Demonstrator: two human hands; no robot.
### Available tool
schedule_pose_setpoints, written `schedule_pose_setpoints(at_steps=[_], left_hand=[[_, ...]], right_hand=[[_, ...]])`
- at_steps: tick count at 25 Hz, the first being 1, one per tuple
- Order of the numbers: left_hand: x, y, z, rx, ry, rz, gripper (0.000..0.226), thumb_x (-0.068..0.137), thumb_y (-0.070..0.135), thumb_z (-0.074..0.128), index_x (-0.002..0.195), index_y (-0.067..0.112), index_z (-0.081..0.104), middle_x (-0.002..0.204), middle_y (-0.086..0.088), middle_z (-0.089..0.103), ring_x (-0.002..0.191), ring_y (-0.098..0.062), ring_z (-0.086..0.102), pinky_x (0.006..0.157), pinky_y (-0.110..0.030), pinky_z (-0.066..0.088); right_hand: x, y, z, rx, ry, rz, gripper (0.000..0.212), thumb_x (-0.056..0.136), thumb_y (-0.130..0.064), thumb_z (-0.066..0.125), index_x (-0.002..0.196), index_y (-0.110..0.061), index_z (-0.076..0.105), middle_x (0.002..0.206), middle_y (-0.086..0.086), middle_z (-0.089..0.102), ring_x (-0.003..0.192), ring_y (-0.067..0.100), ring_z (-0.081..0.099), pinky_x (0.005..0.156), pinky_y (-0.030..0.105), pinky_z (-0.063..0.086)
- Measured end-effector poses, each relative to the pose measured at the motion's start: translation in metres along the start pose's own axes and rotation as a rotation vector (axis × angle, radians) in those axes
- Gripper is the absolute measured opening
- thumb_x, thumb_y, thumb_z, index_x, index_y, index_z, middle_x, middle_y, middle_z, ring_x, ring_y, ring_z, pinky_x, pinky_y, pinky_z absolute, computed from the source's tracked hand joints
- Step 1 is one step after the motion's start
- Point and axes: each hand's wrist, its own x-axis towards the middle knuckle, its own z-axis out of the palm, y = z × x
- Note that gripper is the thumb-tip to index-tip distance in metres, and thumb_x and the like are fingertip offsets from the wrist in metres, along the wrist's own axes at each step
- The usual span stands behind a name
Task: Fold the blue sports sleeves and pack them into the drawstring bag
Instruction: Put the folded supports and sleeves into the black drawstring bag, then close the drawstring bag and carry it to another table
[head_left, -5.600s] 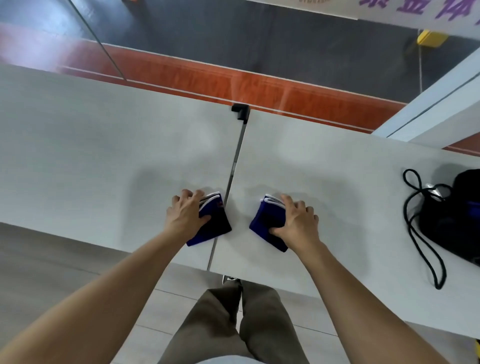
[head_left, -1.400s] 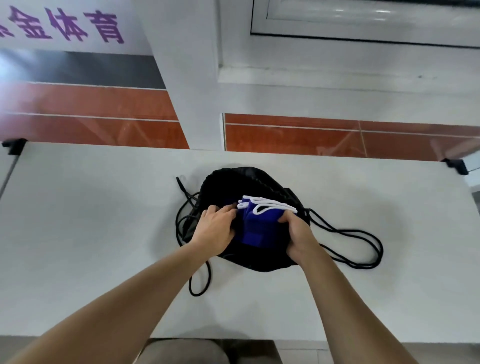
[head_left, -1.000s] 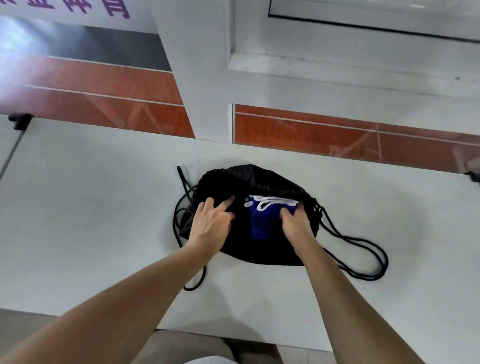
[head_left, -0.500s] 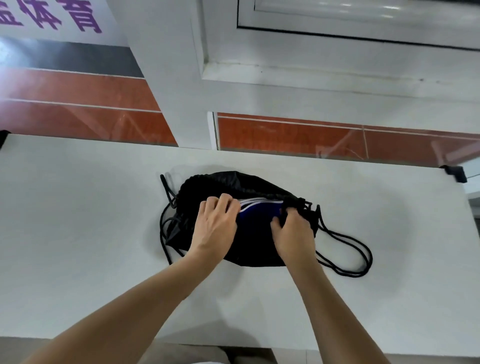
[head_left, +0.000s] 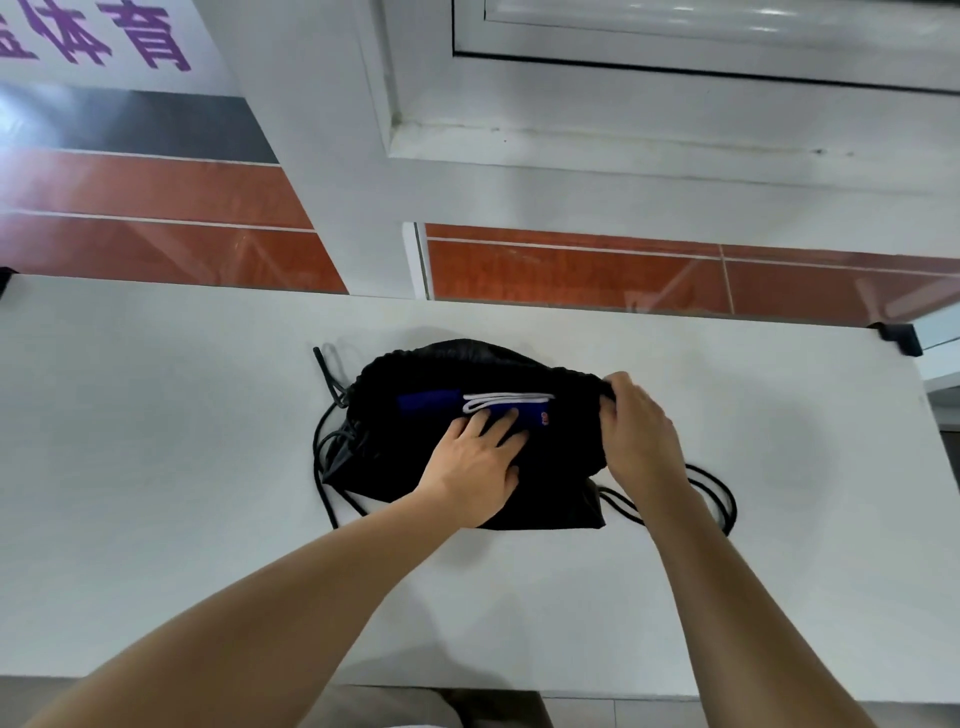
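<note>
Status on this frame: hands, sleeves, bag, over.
Left hand flat, pressing blue sleeves into drawstring bag. Right hand grips bag's rim. Sleeves partly showing, mouth open. Nothing blocking.

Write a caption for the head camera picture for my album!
Left hand presses folded blue sleeves into the black drawstring bag while the right hand grips its rim, on a white table.

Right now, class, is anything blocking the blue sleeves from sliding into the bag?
Nothing visible does. The right hand grips the bag at its rim, the left hand presses the sleeves, which lie in the bag's mouth.
</note>
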Motion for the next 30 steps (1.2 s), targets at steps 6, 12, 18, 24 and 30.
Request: schedule_pose_setpoints(at_steps=[6, 12, 18, 24, 30], left_hand=[[0.004, 0.001, -0.014, -0.052, -0.1, -0.041, 0.053, 0.096, 0.041, 0.041, 0.146, 0.024, 0.039, 0.157, 0.0, 0.032, 0.142, -0.028, 0.025, 0.115, -0.045, 0.025], [-0.047, -0.038, -0.05, -0.309, 0.569, -0.253, 0.036, 0.087, 0.023, 0.059, 0.123, 0.02, 0.054, 0.119, -0.001, 0.057, 0.106, -0.026, 0.05, 0.095, -0.037, 0.042], [-0.085, -0.119, -0.041, -0.411, 0.137, -0.609, 0.031, 0.089, 0.034, 0.056, 0.119, 0.025, 0.051, 0.105, -0.004, 0.07, 0.109, -0.033, 0.059, 0.098, -0.039, 0.034], [-0.122, -0.11, -0.079, -0.877, 0.381, -0.567, 0.012, 0.098, 0.013, 0.038, 0.106, 0.021, 0.044, 0.083, -0.008, 0.059, 0.067, -0.024, 0.06, 0.051, -0.028, 0.046], [-0.129, -0.116, -0.119, -0.733, 0.346, -0.548, 0.013, 0.098, 0.026, 0.037, 0.102, 0.023, 0.049, 0.08, -0.007, 0.065, 0.073, -0.024, 0.062, 0.065, -0.042, 0.05]], right_hand=[[-0.014, -0.022, -0.061, 0.016, 0.09, -0.027, 0.029, 0.101, -0.043, 0.046, 0.088, -0.017, 0.051, 0.066, 0.002, 0.058, 0.064, 0.025, 0.054, 0.059, 0.039, 0.042], [-0.017, -0.027, -0.052, 0.149, 0.104, 0.055, 0.028, 0.1, -0.042, 0.047, 0.08, -0.022, 0.048, 0.065, 0.0, 0.057, 0.065, 0.024, 0.055, 0.054, 0.035, 0.037], [-0.011, -0.04, -0.053, 0.126, 0.122, 0.077, 0.028, 0.1, -0.042, 0.044, 0.091, -0.019, 0.057, 0.075, 0.002, 0.063, 0.078, 0.031, 0.057, 0.063, 0.038, 0.043], [-0.025, -0.024, -0.071, 0.108, 0.104, 0.128, 0.027, 0.1, -0.042, 0.043, 0.1, -0.02, 0.058, 0.079, 0.003, 0.062, 0.077, 0.03, 0.059, 0.065, 0.037, 0.043], [-0.038, -0.02, -0.075, 0.164, -0.02, 0.14, 0.029, 0.094, -0.052, 0.053, 0.1, -0.026, 0.064, 0.081, -0.002, 0.064, 0.076, 0.018, 0.059, 0.063, 0.033, 0.042]])
